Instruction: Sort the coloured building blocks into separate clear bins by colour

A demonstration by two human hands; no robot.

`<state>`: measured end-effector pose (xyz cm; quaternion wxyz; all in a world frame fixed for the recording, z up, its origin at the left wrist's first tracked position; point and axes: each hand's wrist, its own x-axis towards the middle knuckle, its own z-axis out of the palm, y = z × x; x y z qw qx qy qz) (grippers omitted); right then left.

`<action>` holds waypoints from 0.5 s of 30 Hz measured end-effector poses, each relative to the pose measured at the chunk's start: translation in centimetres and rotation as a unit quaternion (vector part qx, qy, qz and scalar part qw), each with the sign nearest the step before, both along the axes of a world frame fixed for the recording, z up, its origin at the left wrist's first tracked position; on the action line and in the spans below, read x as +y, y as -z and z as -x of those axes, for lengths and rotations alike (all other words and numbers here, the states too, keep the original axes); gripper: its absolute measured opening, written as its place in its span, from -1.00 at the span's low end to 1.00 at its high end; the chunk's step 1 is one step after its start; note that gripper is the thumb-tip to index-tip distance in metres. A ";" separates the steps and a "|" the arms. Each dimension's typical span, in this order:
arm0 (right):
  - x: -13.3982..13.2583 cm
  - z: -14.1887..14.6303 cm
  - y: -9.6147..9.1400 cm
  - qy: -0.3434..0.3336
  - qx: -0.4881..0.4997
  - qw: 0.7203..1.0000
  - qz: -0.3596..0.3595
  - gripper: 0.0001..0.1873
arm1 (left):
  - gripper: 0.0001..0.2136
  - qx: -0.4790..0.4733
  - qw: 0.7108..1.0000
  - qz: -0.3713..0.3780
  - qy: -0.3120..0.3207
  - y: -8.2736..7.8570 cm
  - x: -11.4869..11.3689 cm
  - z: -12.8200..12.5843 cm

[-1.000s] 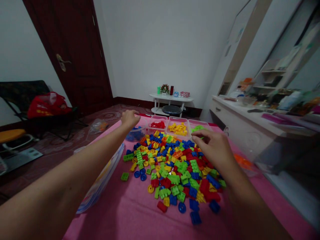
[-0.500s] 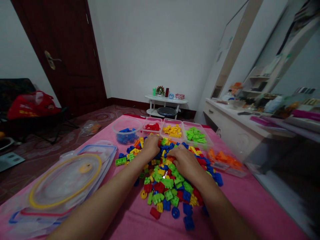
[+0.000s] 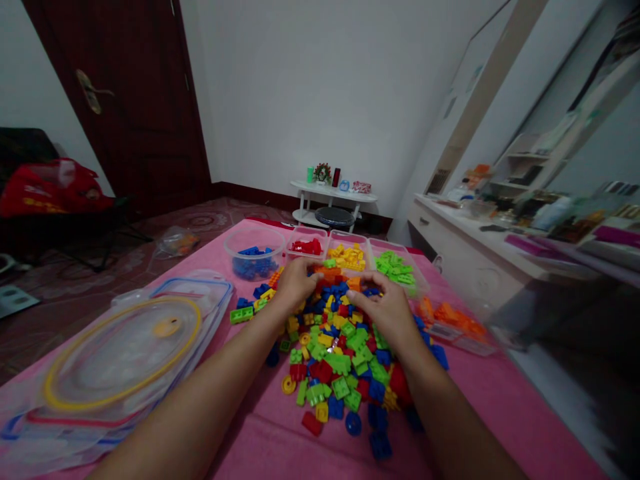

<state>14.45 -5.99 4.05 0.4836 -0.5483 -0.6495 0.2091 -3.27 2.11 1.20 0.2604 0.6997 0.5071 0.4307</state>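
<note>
A mixed pile of plastic building blocks (image 3: pixel 340 360) in red, yellow, green, blue and orange lies on the pink cloth. At its far left side, my left hand (image 3: pixel 296 285) is closed with fingertips bent down by some orange pieces; what they grip, if anything, is hidden. My right hand (image 3: pixel 387 308) pinches an orange block (image 3: pixel 354 283) between thumb and fingers, over the far part of the pile. Just beyond the hands stand a round tub of blue blocks (image 3: pixel 254 262) and boxes of red blocks (image 3: pixel 307 247), yellow blocks (image 3: pixel 347 256) and green blocks (image 3: pixel 394 267).
Right of the pile sits a clear box of orange blocks (image 3: pixel 453 319). Stacked clear lids (image 3: pixel 125 353) with coloured rims lie on the left of the pink cloth (image 3: pixel 260 447). A white dresser (image 3: pixel 450 233) stands beyond the right edge.
My right hand has lifted slightly and moved right, and an orange block now shows at its fingertips. My left hand has shifted a little left. The camera view has tilted slightly.
</note>
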 end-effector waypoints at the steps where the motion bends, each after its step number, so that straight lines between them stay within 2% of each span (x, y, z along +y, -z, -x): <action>1: 0.0 0.1 -0.1 -0.013 0.039 0.999 0.004 -0.66 | -0.72 -0.077 0.996 0.035 0.033 -0.4 -0.1 -0.1; 3: -0.1 0.2 -0.1 -0.041 0.104 0.994 0.009 -0.65 | -0.69 -0.195 0.969 0.108 0.108 -1.3 -0.6 -0.6; 6: -0.1 0.2 -0.3 -0.071 0.186 0.980 0.023 -0.65 | -0.67 -0.253 0.931 0.196 0.175 -2.6 -2.0 -1.4; 9: -0.1 0.1 -0.4 -0.091 0.228 0.969 0.022 -0.68 | -0.74 -0.277 0.910 0.243 0.192 -3.0 -2.9 -1.7; 12: -0.2 0.0 -0.3 -0.098 0.232 0.968 0.016 -0.70 | -0.78 -0.308 0.886 0.276 0.209 -2.7 -3.0 -1.8; 15: -0.3 0.3 -0.3 -0.099 0.255 0.962 0.018 -0.71 | -0.78 -0.299 0.881 0.290 0.225 -2.4 -3.0 -1.9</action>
